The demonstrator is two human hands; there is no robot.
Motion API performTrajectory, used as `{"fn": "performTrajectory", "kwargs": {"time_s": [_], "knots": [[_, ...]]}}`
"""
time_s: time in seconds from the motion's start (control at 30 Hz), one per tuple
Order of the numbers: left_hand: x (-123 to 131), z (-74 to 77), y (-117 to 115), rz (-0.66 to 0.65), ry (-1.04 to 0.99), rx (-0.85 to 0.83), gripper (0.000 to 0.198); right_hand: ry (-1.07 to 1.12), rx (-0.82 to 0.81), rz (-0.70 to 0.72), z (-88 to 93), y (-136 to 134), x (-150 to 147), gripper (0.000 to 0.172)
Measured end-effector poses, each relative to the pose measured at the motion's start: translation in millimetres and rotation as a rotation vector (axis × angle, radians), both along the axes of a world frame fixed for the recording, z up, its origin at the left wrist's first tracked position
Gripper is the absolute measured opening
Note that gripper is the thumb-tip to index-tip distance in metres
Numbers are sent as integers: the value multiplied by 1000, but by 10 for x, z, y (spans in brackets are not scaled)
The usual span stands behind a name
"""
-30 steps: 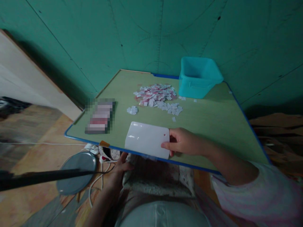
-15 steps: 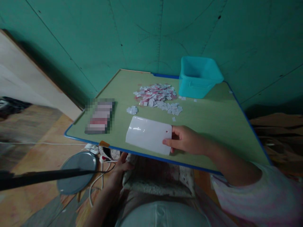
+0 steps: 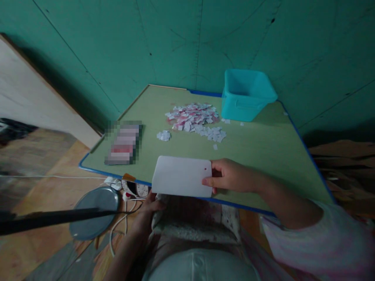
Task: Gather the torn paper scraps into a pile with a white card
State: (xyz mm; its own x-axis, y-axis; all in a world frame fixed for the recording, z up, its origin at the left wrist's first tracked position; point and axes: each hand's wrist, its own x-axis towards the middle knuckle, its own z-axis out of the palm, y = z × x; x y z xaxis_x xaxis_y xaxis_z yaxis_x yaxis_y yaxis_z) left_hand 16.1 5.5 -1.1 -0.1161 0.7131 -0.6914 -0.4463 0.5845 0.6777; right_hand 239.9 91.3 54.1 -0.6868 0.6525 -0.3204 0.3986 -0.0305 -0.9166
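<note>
My right hand [image 3: 221, 176] pinches the right end of a thin white plastic sheet [image 3: 180, 177], thumb on top, beside a small hole. The sheet lies over the table's front edge, its left corner near my left hand [image 3: 150, 208]. Below the edge, that hand is closed on the left rim of a whitish, stained cloth bag [image 3: 199, 230] on my lap; some of its fingers are hidden. Beyond the sheet, a heap of small white and pinkish paper squares [image 3: 195, 117] lies on the green table [image 3: 258, 156]. A smaller cluster of white squares [image 3: 164, 136] sits to its left.
At the back right of the table stands a turquoise plastic bin [image 3: 246, 101]. A blurred-out phone-like device [image 3: 123, 144] lies at the left. Below left are a grey round stool [image 3: 93, 214], white cables [image 3: 117, 226] and a dark bar [image 3: 58, 219]. A green wall [image 3: 175, 47] rises behind.
My right hand has drawn the plastic sheet slightly toward me and flattened its tilt, so its near edge now reaches past the table edge. My left hand stays at the bag.
</note>
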Motion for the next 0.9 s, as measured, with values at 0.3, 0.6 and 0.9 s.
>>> {"fn": "performTrajectory", "kwargs": {"time_s": [0.3,0.6,0.9], "knots": [[-37,-147,-20,-77,-104,69,51,-66,138,-143,-82,41,26,20],[-68,-194,-7,-59,-113,102,50,-28,80,-55,-13,-45,-27,19],[-14,-103,-17,-82,-51,40,56,-132,265,-118,-82,-36,-49,22]]}}
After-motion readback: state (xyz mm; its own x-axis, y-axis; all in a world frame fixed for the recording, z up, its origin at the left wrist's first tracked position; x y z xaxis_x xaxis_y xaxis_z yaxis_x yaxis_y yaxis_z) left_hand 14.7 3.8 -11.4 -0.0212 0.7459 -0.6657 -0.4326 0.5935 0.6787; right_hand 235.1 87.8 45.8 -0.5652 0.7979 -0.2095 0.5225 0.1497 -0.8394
